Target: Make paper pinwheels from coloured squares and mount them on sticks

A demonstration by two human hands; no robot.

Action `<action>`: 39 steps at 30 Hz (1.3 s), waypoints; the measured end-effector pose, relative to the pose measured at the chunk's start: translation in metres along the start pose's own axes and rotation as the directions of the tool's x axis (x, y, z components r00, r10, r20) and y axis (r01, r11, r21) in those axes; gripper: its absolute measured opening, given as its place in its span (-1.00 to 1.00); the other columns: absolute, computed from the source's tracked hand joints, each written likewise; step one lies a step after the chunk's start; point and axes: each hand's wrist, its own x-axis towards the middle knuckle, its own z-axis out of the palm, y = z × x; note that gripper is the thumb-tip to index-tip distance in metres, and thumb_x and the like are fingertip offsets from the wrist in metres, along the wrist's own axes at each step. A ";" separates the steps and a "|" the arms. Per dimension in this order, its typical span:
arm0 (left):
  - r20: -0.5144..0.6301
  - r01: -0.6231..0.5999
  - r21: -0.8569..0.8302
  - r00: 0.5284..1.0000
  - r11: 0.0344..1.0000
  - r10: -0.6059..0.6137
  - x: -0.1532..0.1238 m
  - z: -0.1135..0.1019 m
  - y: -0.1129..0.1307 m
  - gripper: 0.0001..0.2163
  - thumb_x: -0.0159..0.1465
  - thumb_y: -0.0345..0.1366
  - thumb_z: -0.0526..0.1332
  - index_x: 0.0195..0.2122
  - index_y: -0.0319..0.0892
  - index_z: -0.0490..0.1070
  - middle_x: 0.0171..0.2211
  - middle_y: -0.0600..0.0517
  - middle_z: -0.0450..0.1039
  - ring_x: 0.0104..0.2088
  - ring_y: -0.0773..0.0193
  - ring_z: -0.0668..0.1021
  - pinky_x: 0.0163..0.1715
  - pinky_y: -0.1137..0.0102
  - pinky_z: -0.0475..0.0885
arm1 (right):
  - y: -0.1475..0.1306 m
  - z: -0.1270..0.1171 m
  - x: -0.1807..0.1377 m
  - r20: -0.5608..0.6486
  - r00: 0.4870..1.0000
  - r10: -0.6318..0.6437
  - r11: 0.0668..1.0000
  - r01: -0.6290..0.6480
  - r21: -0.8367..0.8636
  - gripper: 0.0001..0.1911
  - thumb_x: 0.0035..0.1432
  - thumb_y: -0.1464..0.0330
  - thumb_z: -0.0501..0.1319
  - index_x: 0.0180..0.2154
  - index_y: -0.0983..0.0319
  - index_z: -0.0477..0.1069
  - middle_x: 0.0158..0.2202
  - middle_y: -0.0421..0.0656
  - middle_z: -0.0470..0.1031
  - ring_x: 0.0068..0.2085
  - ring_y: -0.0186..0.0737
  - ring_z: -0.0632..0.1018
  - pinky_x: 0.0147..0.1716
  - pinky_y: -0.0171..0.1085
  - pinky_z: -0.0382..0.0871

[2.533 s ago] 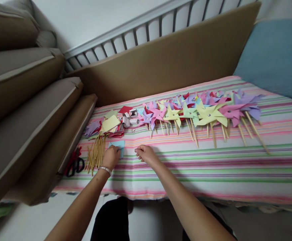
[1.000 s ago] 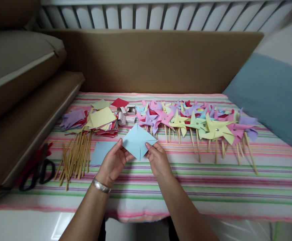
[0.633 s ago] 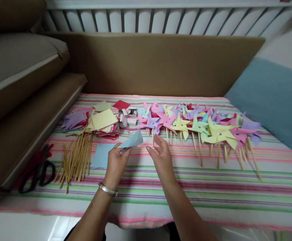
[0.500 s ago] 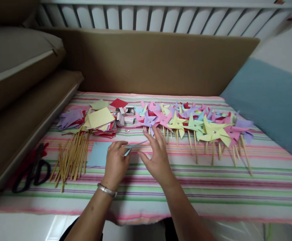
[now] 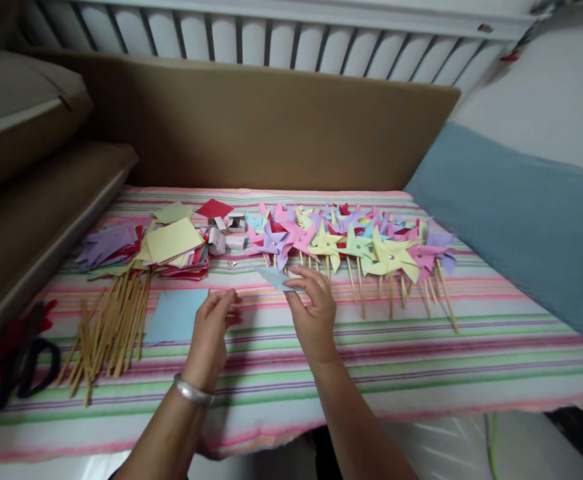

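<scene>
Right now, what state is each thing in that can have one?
Right hand, pinching blue paper.
Blue paper, held at a tilt.
Left hand, fingers loosely curled, nothing seen in it.
Other blue paper, lying flat.
Loose sticks, heaped.
Scissors, blades too dark to judge.
Paper stack, uneven.
Small boxes, at least one open.
Pinwheels, assembled, grouped together.
Cloth, spread out.

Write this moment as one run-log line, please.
left hand: nothing visibly held, near blue sheet | right hand: pinching light-blue paper | pinwheels: on striped cloth
</scene>
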 end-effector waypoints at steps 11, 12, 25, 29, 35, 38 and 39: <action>0.287 0.412 -0.336 0.901 0.847 -0.325 0.003 -0.006 0.012 -0.82 0.14 -0.34 0.22 -0.22 -0.23 0.44 -0.27 -0.07 0.55 -0.39 0.25 0.57 -0.39 0.35 0.50 | 0.000 0.012 -0.011 0.320 0.905 -0.279 0.949 0.310 -0.050 -0.71 0.04 0.59 0.09 -0.39 0.12 0.48 0.19 -0.23 0.21 0.23 -0.03 0.14 0.10 0.05 0.16; 0.250 0.394 -0.340 0.913 0.854 -0.322 0.005 -0.008 0.009 -0.83 0.13 -0.38 0.23 -0.23 -0.23 0.44 -0.29 -0.06 0.56 -0.42 0.27 0.57 -0.43 0.40 0.49 | 0.001 0.013 -0.012 0.351 0.893 -0.281 0.947 0.318 -0.051 -0.71 0.04 0.59 0.09 -0.39 0.12 0.48 0.21 -0.24 0.18 0.24 -0.02 0.11 0.10 0.06 0.15; -0.006 0.157 -0.408 0.985 0.899 -0.175 0.016 -0.014 -0.003 -0.85 0.01 -0.37 0.33 -0.37 -0.25 0.46 -0.43 0.01 0.55 -0.48 0.29 0.54 -0.53 0.44 0.42 | -0.015 0.028 -0.022 0.369 0.927 -0.075 0.997 0.063 0.043 -0.86 0.13 0.41 0.15 -0.32 0.15 0.49 0.13 -0.10 0.29 0.25 -0.01 0.12 0.14 0.04 0.11; -0.036 0.131 -0.440 0.986 0.888 -0.163 0.016 -0.013 -0.003 -0.84 0.00 -0.40 0.33 -0.35 -0.25 0.47 -0.39 0.00 0.57 -0.42 0.28 0.56 -0.44 0.44 0.44 | -0.013 0.035 -0.025 0.370 0.914 -0.164 0.982 0.188 -0.028 -0.79 0.11 0.49 0.12 -0.29 0.13 0.49 0.15 -0.11 0.25 0.26 -0.02 0.08 0.13 0.06 0.12; -0.046 0.106 -0.479 0.988 0.871 -0.145 0.017 -0.012 -0.003 -0.83 0.02 -0.41 0.32 -0.33 -0.25 0.48 -0.34 -0.02 0.57 -0.32 0.25 0.57 -0.24 0.40 0.44 | -0.015 0.034 -0.028 0.417 0.886 -0.203 0.970 0.241 -0.041 -0.75 0.09 0.53 0.12 -0.29 0.13 0.49 0.19 -0.13 0.19 0.27 -0.01 0.05 0.13 0.07 0.13; -0.023 0.110 -0.494 0.990 0.862 -0.139 0.016 -0.011 -0.003 -0.85 0.01 -0.42 0.33 -0.36 -0.25 0.48 -0.34 -0.02 0.57 -0.29 0.23 0.57 -0.23 0.38 0.44 | -0.016 0.035 -0.029 0.389 0.896 -0.213 0.967 0.251 -0.050 -0.81 0.10 0.50 0.15 -0.36 0.14 0.50 0.17 -0.13 0.23 0.26 -0.01 0.08 0.11 0.05 0.16; -0.011 0.115 -0.498 0.990 0.860 -0.138 0.015 -0.011 -0.002 -0.85 0.01 -0.41 0.33 -0.36 -0.25 0.48 -0.33 -0.03 0.57 -0.29 0.23 0.57 -0.23 0.38 0.44 | -0.015 0.036 -0.029 0.377 0.901 -0.217 0.967 0.252 -0.046 -0.82 0.10 0.49 0.15 -0.37 0.14 0.50 0.16 -0.13 0.25 0.25 -0.01 0.09 0.10 0.05 0.18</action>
